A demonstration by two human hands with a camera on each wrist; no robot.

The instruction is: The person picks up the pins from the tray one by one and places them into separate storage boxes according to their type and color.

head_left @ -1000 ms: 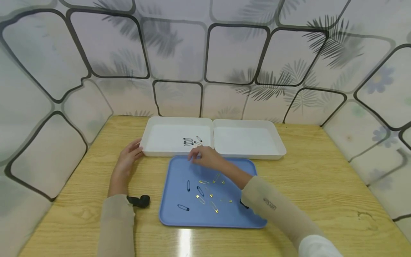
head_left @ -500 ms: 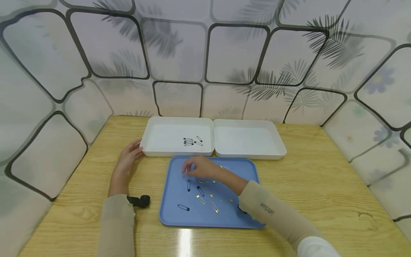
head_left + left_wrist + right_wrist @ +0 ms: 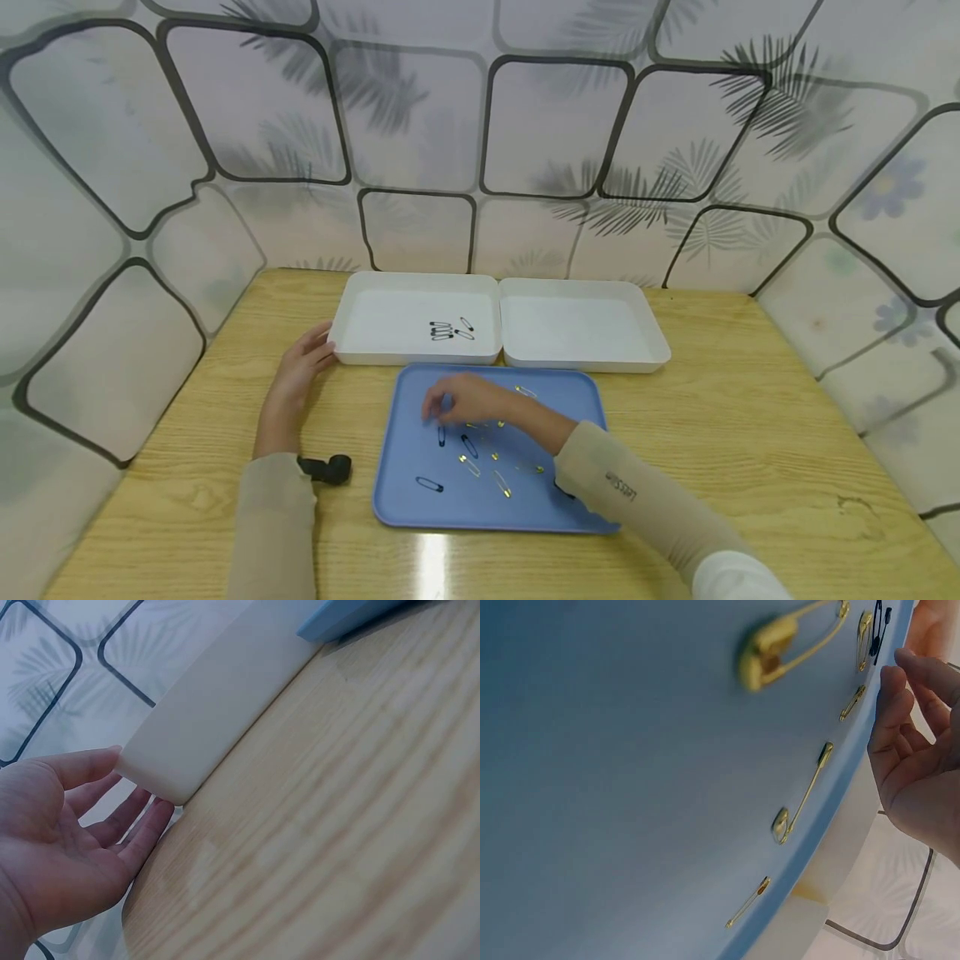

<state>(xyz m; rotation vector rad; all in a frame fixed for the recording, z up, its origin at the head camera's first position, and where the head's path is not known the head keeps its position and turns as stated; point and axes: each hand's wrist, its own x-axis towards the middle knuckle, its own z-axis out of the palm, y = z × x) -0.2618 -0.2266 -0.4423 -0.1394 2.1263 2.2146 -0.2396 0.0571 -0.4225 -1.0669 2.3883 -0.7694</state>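
Observation:
My right hand (image 3: pixel 465 398) hangs over the blue tray (image 3: pixel 405 507), fingers loosely bent and nothing visible between them. Its fingertips are just behind a black safety pin (image 3: pixel 441 437). Two more black safety pins lie nearby, one in the middle and one at the front left (image 3: pixel 430 484). Several gold safety pins (image 3: pixel 470 466) are scattered to the right; the right wrist view shows a gold safety pin (image 3: pixel 770 654) up close. My left hand (image 3: pixel 300 367) touches the near left corner of the left white tray (image 3: pixel 202 705), thumb in front and fingers round the end.
Several black safety pins (image 3: pixel 442 337) lie in the left white tray, near its right end. The right white tray (image 3: pixel 581 321) stands against it. Both are behind the blue tray on the wooden table (image 3: pixel 750 433), before a patterned curtain (image 3: pixel 555 125).
My right hand has moved from the front edge of the left white tray toward me, down over the blue tray near the black safety pin. The left hand stays put.

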